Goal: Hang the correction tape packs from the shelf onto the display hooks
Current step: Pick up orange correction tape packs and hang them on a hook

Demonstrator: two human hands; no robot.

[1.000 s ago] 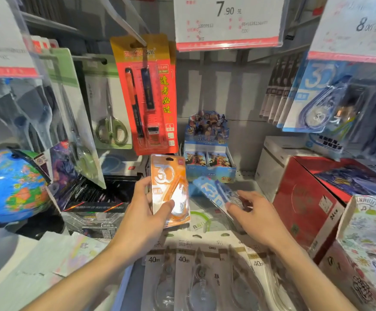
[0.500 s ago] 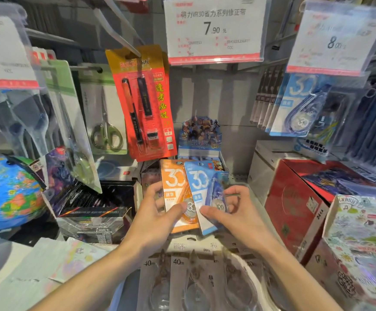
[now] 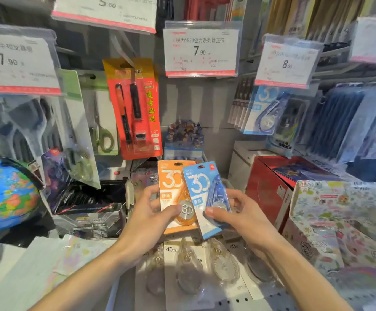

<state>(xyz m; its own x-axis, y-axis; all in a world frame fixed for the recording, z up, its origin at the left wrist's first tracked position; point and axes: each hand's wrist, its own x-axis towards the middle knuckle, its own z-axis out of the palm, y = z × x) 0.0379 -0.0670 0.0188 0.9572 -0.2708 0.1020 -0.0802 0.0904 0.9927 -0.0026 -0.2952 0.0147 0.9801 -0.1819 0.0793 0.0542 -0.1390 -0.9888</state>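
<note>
My left hand [image 3: 147, 217] pinches an orange correction tape pack [image 3: 173, 187] upright in front of me. My right hand [image 3: 242, 215] pinches a blue correction tape pack [image 3: 201, 191] that overlaps the orange one's right edge. Both packs are held side by side above the shelf. Several white "40m" correction tape packs [image 3: 191, 265] lie flat on the shelf below my hands. More blue packs [image 3: 264, 110] hang from a hook at the upper right, under an "8.00" price tag [image 3: 287, 62]. The hook below the "7.90" price tag [image 3: 201, 51] in the middle holds nothing I can see.
A red pen pack [image 3: 135, 108] and scissors packs [image 3: 100, 122] hang at the left. A globe [image 3: 6, 194] sits at the far left. A red box [image 3: 270, 189] and a patterned box [image 3: 333, 218] stand to the right. A cartoon display box [image 3: 183, 140] stands behind.
My right hand lifted the blue pack from the shelf and brought it up beside the orange one. The view tilted upward, showing more price tags.
</note>
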